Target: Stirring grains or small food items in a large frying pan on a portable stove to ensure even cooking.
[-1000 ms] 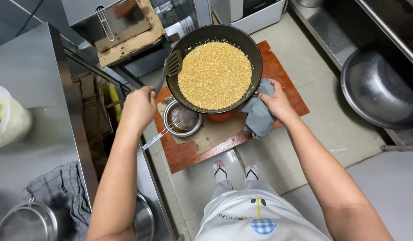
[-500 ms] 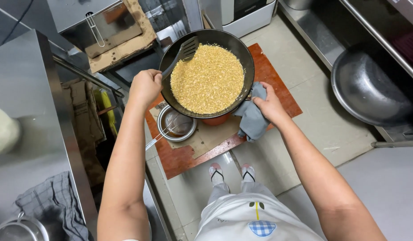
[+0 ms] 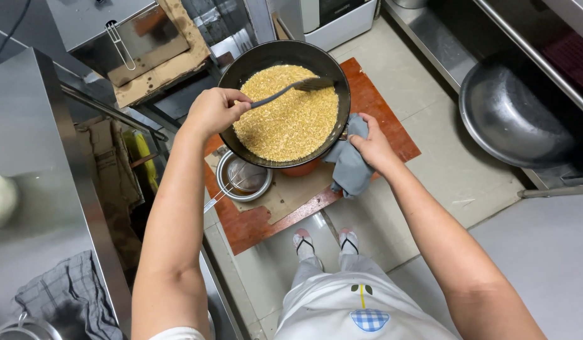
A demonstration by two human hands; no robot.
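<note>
Both hands are busy: your left hand [image 3: 215,111] grips the dark slotted spatula [image 3: 290,90], fingers curled shut, raking golden crumbs in the round black pan [image 3: 284,104]. Your right hand [image 3: 373,146] pinches a grey cloth [image 3: 349,165] at the pan's near-right rim, probably against heat, above the red-brown board [image 3: 254,223].

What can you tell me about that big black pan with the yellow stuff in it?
The pan is round, black and deep, metal by its look, and about level. A thick bed of small golden-yellow grains fills it. It hangs over a red-brown board on the tiled floor. The right hand grips its rim through a grey cloth. The left hand holds a dark spatula on the grains.
</note>
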